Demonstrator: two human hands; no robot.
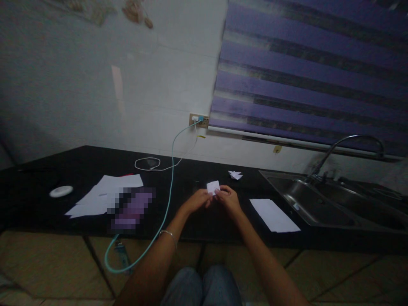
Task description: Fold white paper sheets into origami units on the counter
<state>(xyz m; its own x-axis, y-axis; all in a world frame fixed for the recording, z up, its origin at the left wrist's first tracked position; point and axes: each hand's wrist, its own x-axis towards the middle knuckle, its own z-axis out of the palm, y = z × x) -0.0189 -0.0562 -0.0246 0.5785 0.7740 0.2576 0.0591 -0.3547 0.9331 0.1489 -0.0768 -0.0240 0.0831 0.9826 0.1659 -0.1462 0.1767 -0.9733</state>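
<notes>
A small folded square of white paper (213, 187) is held up between both hands above the dark countertop. My left hand (200, 199) pinches its lower left corner, thumb against the paper. On the other side my right hand (228, 197) grips the lower right edge with thumb and bent fingers. Behind the hands, near the wall, lies a white folded-paper shape (235, 174) with pointed corners. To the right of my right hand a flat white paper sheet (274, 215) rests on the counter.
Several white sheets (92, 197) lie at the left, beside a white oval object (61, 191). A teal cable (171, 187) runs from the wall socket (199, 120) across the counter and over its front edge. At the right is a steel sink (306, 199) with a curved faucet (334, 148).
</notes>
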